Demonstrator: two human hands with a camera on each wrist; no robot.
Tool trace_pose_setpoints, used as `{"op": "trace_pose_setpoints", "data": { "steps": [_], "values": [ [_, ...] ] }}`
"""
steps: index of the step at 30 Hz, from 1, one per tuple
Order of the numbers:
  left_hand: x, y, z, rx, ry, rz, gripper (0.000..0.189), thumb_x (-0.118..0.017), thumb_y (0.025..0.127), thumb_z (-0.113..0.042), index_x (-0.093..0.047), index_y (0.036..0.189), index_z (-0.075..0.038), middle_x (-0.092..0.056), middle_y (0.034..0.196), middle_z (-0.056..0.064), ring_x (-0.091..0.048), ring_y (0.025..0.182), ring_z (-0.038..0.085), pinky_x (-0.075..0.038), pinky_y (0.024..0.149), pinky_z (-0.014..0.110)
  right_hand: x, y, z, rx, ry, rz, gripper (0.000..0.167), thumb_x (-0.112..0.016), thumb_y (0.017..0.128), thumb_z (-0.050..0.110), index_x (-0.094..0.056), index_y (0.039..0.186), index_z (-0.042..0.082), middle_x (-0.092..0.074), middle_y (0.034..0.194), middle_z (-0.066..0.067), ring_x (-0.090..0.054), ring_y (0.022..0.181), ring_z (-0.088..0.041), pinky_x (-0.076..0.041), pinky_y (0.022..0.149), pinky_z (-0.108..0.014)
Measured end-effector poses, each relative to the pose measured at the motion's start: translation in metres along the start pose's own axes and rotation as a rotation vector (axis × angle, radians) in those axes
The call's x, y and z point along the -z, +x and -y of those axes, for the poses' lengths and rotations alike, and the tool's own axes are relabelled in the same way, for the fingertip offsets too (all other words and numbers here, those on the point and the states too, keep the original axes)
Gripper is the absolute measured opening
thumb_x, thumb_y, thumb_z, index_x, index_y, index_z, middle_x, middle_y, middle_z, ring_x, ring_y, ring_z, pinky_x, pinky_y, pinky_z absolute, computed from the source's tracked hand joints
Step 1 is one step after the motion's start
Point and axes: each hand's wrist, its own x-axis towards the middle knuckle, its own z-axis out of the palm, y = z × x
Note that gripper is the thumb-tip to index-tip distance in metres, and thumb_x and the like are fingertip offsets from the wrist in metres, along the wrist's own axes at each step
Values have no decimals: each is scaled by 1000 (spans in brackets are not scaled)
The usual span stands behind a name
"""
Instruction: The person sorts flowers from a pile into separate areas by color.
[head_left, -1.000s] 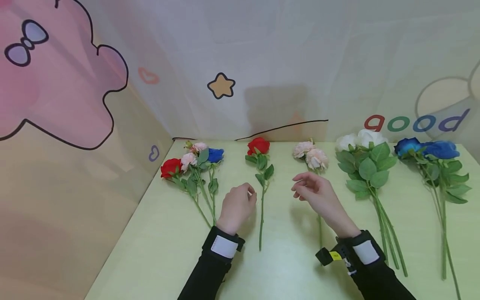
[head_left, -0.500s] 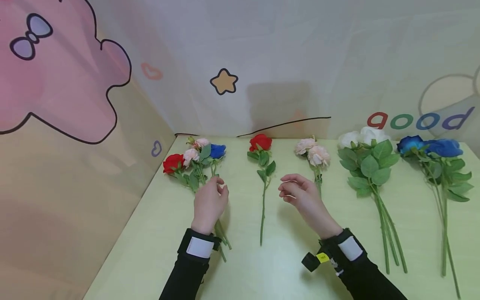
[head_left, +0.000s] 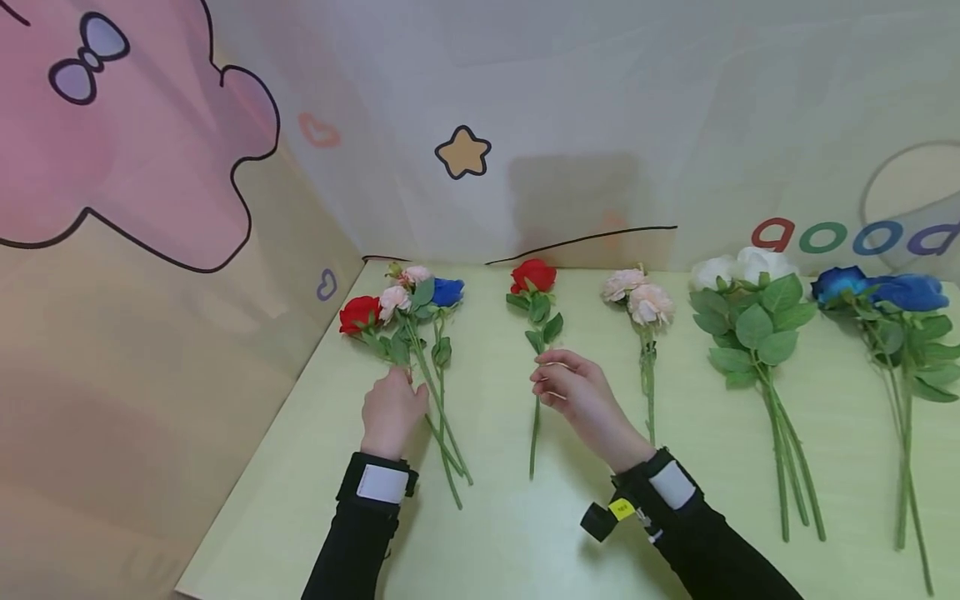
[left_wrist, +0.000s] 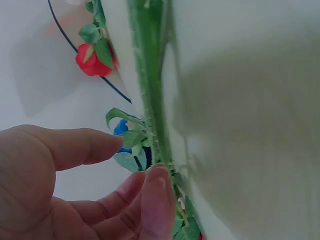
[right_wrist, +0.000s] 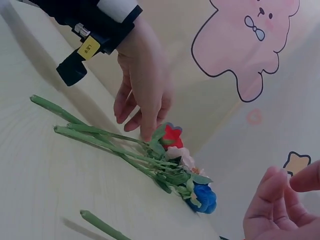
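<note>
My left hand (head_left: 393,412) is at the stems of the left-hand group of flowers. This group has a red rose (head_left: 360,315), pale pink blooms (head_left: 394,302) and a blue rose (head_left: 447,292), their green stems crossing on the table. In the left wrist view, the thumb and fingers are spread apart beside the green stems (left_wrist: 150,75), gripping none; whether the fingertips touch one is unclear. Loosely bent, my right hand (head_left: 581,400) hovers over the stem of a single red rose (head_left: 534,275), holding nothing and hiding part of that stem.
To the right lie pink flowers (head_left: 649,304), a bunch of white roses (head_left: 765,265) with broad leaves, and blue roses (head_left: 911,292). Behind the pale table (head_left: 300,517) stands a printed backdrop (head_left: 570,100), with a side wall at the left.
My left hand has moved left, from beside the single red rose to the left group's stems. The right hand has shifted left from the pink flowers to above the single red rose's stem.
</note>
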Motion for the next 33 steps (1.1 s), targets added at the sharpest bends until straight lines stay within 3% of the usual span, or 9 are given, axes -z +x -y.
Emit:
{"op": "trace_pose_setpoints", "data": {
  "steps": [5,8,12,17,26,30,33],
  "values": [
    [-3,3,4,32,45,69,28,-62,95,-25,-59,86,1,-66,79,17,-67,72,35,-50,55,43,-5,2,-4,-3,-25,-4,13,-48,104,9,-55,114,5,-63,86,4,-61,79,-9,-53,76,-18],
    [-5,4,6,36,63,89,32,-61,95,-26,-57,76,-1,-66,77,18,-68,72,34,-53,57,44,-7,3,-7,-6,-38,-2,14,-48,104,9,-55,115,3,-63,86,3,-61,79,-10,-53,76,-18],
    [-6,4,9,52,74,122,42,-60,93,-25,-43,58,-10,-52,64,9,-56,63,25,-47,51,39,-8,4,-11,-11,-49,11,17,-48,104,9,-53,118,1,-63,87,3,-61,80,-10,-52,75,-18],
    [-7,4,13,66,65,147,45,-59,93,-25,-38,55,-13,-41,60,3,-48,60,22,-39,48,33,-14,6,-18,-3,-87,9,22,-48,102,8,-52,121,-4,-63,86,3,-61,79,-11,-52,73,-18],
    [-6,5,20,56,-37,135,45,-58,91,-19,-40,50,-14,-37,50,-2,-42,50,16,-32,45,26,-20,6,-29,-9,-172,-3,27,-49,100,6,-51,123,-9,-64,84,1,-61,78,-12,-53,74,-22],
    [-4,5,24,63,-112,110,43,-58,90,-16,-52,48,-10,-48,46,-2,-48,48,17,-33,47,26,-20,5,-28,0,-199,-2,28,-50,100,6,-52,123,-9,-65,85,1,-62,79,-11,-54,74,-22],
    [-2,3,26,73,-167,102,37,-59,91,-16,-65,55,-7,-60,50,2,-55,53,18,-36,50,26,-19,3,-26,12,-220,2,28,-50,100,6,-52,123,-9,-65,86,0,-61,79,-11,-54,74,-22]
  ]
}}
